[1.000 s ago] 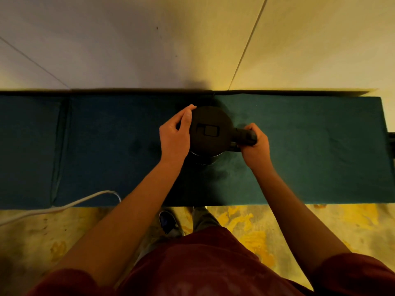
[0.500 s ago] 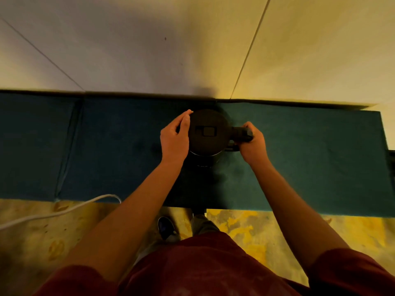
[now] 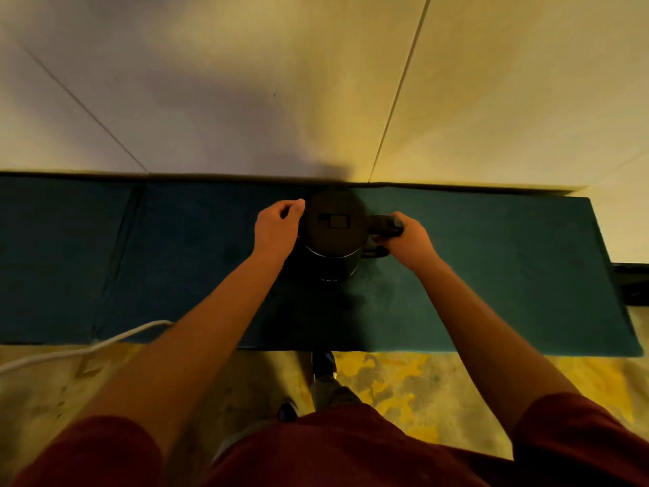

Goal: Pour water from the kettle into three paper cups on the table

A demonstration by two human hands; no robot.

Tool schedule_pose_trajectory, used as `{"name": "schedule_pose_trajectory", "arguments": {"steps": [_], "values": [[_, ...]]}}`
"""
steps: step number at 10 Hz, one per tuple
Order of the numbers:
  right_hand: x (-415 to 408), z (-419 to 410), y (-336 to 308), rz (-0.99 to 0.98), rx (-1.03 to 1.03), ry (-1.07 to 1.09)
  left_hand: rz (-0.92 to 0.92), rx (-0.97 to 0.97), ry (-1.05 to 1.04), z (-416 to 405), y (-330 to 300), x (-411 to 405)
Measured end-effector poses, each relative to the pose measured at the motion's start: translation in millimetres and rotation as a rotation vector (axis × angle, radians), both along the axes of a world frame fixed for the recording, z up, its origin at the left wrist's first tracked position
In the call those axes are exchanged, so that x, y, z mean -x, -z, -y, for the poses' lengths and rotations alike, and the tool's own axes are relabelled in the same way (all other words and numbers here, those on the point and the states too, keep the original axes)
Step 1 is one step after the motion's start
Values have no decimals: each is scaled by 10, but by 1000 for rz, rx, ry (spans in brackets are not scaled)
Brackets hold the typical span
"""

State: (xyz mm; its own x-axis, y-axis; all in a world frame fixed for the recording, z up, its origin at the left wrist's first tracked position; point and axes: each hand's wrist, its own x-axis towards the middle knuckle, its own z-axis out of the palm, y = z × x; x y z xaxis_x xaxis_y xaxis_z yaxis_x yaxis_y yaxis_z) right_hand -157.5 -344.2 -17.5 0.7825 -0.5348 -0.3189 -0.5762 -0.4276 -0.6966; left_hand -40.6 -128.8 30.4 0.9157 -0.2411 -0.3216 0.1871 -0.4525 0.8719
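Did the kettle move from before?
Yes. The kettle now sits closer to the wall seam at the back edge of the green mat.

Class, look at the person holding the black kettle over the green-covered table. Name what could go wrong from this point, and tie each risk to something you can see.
1. No paper cups are in view, so the person may have to carry the kettle elsewhere before pouring.
2. The left hand rests against the kettle's body; if the water is hot, that could burn.
3. A white cable lies on the floor near the feet, a possible trip hazard while the right hand holds the handle.
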Motion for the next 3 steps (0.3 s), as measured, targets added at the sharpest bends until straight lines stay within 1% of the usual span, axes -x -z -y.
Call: {"name": "schedule_pose_trajectory", "arguments": {"steps": [1,2,3], "values": [[109,32,-93,-103,63,-70,37,-37,53,-97,-69,-19],[212,42,-401,-56,114,-76,93,-91,123,-142,-303,-21],[349,-242,-862,117,89,-24,232,-70,164,-438,-683,41]]}}
